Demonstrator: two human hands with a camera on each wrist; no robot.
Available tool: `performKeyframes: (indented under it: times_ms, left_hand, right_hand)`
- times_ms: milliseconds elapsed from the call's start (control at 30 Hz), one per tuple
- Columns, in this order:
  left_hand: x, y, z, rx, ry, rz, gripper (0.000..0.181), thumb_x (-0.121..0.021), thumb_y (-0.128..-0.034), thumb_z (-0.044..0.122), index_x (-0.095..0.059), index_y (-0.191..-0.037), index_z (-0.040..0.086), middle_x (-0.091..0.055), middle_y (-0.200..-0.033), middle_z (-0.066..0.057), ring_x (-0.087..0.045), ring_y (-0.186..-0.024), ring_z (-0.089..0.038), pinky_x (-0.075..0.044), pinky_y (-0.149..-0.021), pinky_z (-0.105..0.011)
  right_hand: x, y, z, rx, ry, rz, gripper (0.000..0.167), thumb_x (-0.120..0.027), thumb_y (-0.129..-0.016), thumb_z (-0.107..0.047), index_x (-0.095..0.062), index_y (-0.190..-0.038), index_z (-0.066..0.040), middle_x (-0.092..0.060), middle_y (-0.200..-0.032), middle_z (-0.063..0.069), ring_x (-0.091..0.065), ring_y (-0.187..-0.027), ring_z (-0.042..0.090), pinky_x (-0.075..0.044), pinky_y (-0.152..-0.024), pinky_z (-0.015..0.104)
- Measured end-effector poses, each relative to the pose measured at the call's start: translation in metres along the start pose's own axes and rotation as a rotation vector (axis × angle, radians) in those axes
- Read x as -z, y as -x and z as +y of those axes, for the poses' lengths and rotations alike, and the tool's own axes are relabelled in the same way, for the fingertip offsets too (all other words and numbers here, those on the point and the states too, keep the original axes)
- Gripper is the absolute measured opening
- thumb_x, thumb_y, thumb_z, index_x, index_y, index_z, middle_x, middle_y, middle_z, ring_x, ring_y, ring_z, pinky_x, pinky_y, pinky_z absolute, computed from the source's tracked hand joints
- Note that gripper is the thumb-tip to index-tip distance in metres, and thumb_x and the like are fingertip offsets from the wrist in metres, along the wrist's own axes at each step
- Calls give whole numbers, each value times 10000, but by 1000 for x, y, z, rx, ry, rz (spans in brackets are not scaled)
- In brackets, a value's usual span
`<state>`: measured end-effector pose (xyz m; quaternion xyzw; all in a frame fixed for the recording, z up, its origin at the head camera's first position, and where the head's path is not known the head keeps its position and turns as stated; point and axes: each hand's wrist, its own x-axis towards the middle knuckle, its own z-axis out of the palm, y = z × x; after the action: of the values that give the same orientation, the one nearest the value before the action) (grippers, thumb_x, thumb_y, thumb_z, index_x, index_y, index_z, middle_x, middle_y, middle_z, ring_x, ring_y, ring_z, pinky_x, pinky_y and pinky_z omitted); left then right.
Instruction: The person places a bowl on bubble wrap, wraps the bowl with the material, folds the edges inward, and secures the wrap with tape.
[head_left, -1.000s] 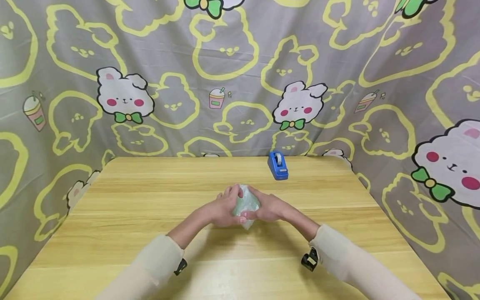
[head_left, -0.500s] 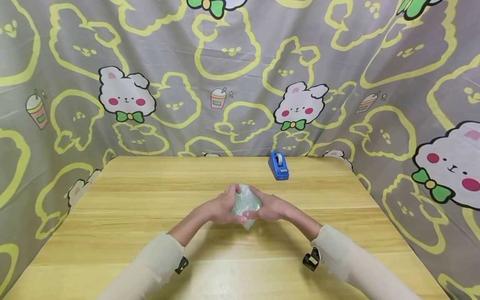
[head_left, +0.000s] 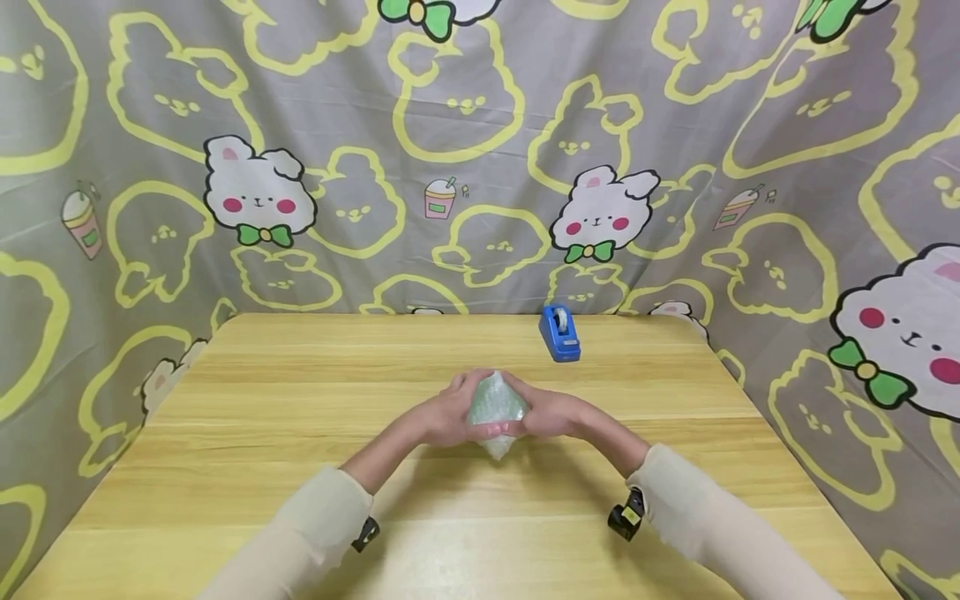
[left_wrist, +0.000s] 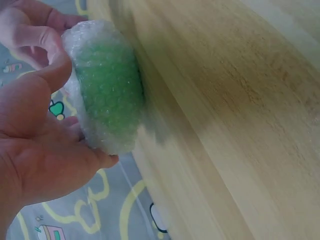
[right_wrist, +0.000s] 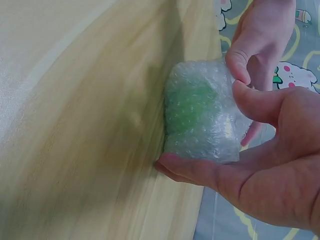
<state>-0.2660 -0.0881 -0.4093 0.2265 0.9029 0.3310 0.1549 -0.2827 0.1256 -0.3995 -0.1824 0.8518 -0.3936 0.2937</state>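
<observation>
Pinching a bubble-wrapped packet (head_left: 498, 402) between the left hand (head_left: 447, 417) and the right hand (head_left: 552, 412), with fingers curled at either side and thumb tips side by side across the near face. Showing green inside; low over the counter (head_left: 300, 400) or touching it, cannot tell which. Farther out, ahead and slightly to the right of the hands, a blue tape dispenser (head_left: 559, 338); behind that, a patterned curtain (head_left: 360, 108).

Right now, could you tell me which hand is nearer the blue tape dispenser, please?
Right. The right hand is on the person's side of the tape dispenser; the left hand is there too, but farther left.
</observation>
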Motion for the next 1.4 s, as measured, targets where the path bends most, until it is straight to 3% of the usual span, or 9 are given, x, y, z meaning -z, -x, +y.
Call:
performKeyframes:
  times_ms: [233,400,533,700,833,1000,1100,1300,1400]
  left_hand:
    - [2,-1,3,19,-48,-39,932,-682,-957,443,-123,-1633,127,-148,-1671,-220,-310,-1484,-395,-328,-1174,-578]
    - [4,-3,6,27,-102,-74,916,-673,-975,386,-114,-1630,72,-66,-1698,-201,-160,-1551,-368,-244,-1226,-540]
    - [5,-4,8,28,-132,-75,875,-670,-979,358,-137,-1609,69,-122,-1672,-232,-259,-1509,-392,-279,-1212,-537]
    - [4,-5,7,14,-113,-65,769,-696,-966,305,-202,-1531,136,-342,-1475,-222,-477,-1254,-378,-401,-1113,-531]
    - [5,-6,3,-2,-111,-72,712,-686,-971,328,-231,-1489,147,-350,-1449,-209,-470,-1238,-378,-403,-1098,-527]
    - [5,-7,-3,-44,-97,-73,729,-673,-978,358,-240,-1495,81,-323,-1488,-195,-413,-1353,-344,-370,-1152,-502]
    - [5,-8,-6,-64,-75,-74,733,-679,-971,372,-252,-1505,106,-289,-1535,-192,-362,-1419,-334,-343,-1176,-511]
    - [6,-10,-10,-55,-64,-102,733,-666,-962,459,-259,-1515,203,-245,-1584,-173,-341,-1448,-332,-342,-1173,-536]
    - [6,-11,-11,-49,-74,-105,769,-657,-959,494,-242,-1532,189,-234,-1598,-177,-356,-1442,-336,-350,-1171,-526]
  right_hand:
    - [3,2,3,-16,-31,-52,907,-625,-999,-199,10,-1643,-138,-89,-1693,219,-164,-1544,381,-211,-1227,572]
    - [2,0,5,-41,-108,-67,835,-561,-1036,-201,9,-1646,-168,-76,-1697,208,-242,-1521,369,-350,-1164,565]
    - [-1,-1,2,-49,-116,-54,839,-569,-1031,-184,1,-1646,-171,-116,-1685,224,-355,-1457,366,-452,-1075,570]
    - [-2,-1,0,-55,-98,-35,848,-601,-1013,-192,-40,-1650,-192,-181,-1673,210,-422,-1393,335,-475,-1050,551]
    - [-2,-2,0,-53,-94,-34,862,-615,-1007,-203,-39,-1649,-178,-173,-1674,219,-408,-1416,352,-472,-1054,554]
    - [0,-1,1,-49,-79,-27,867,-615,-1010,-236,-31,-1647,-160,-132,-1685,224,-338,-1477,385,-470,-1063,551]
    - [0,0,2,-48,-73,-22,866,-615,-1013,-260,-34,-1647,-159,-123,-1686,224,-333,-1479,393,-478,-1055,544]
    - [0,1,5,-45,-103,-23,813,-541,-1050,-369,-32,-1647,-155,-128,-1684,228,-373,-1458,373,-468,-1074,532]
    - [-2,-1,6,-37,-103,-10,785,-502,-1063,-401,-38,-1648,-159,-161,-1675,234,-426,-1418,348,-481,-1064,517]
